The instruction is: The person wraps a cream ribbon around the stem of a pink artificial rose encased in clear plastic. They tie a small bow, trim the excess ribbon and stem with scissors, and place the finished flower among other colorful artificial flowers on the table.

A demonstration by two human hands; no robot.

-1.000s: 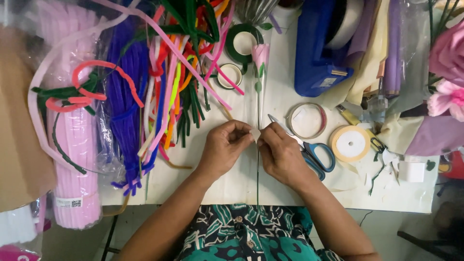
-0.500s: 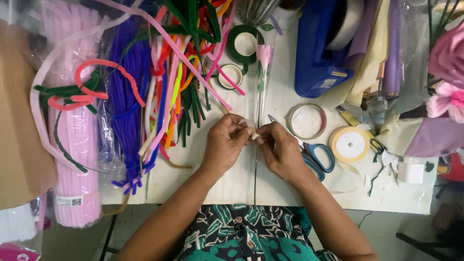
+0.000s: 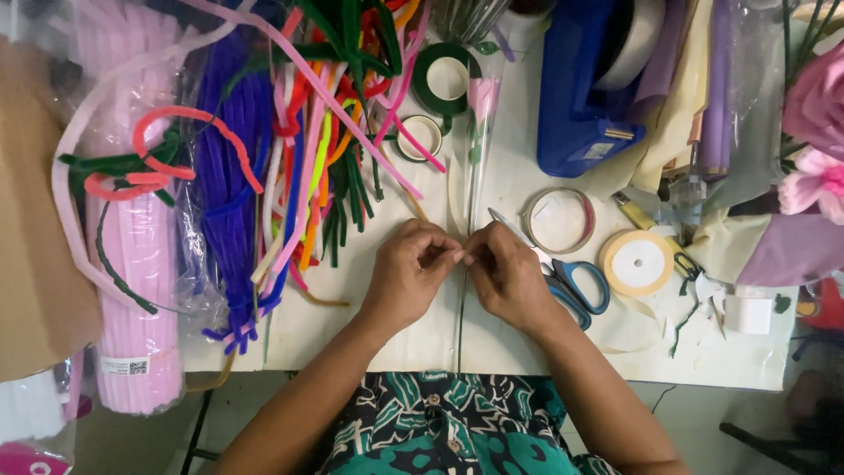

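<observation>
A small pink artificial flower [image 3: 483, 95] on a thin green stem lies in a clear cone-shaped wrapper [image 3: 469, 167] on the white table [image 3: 413, 339], pointing away from me. My left hand [image 3: 411, 273] and my right hand [image 3: 506, 271] meet fingertip to fingertip at the lower end of the wrapper, pinching it around the stem. The stem [image 3: 460, 325] runs on from under my fingers to the near table edge.
A heap of coloured pipe cleaners [image 3: 299, 158] and bagged pink ones [image 3: 132, 264] fill the left. Green tape rolls [image 3: 447, 79], a clear tape roll [image 3: 557, 220], blue scissors [image 3: 571, 286], a cream tape roll [image 3: 636, 262], a blue tape dispenser [image 3: 585, 88] and pink paper flowers [image 3: 818, 141] lie to the right.
Both hands stay at the wrapper's lower end; the fingertips have shifted slightly and closed tighter together. The flower has barely moved.
</observation>
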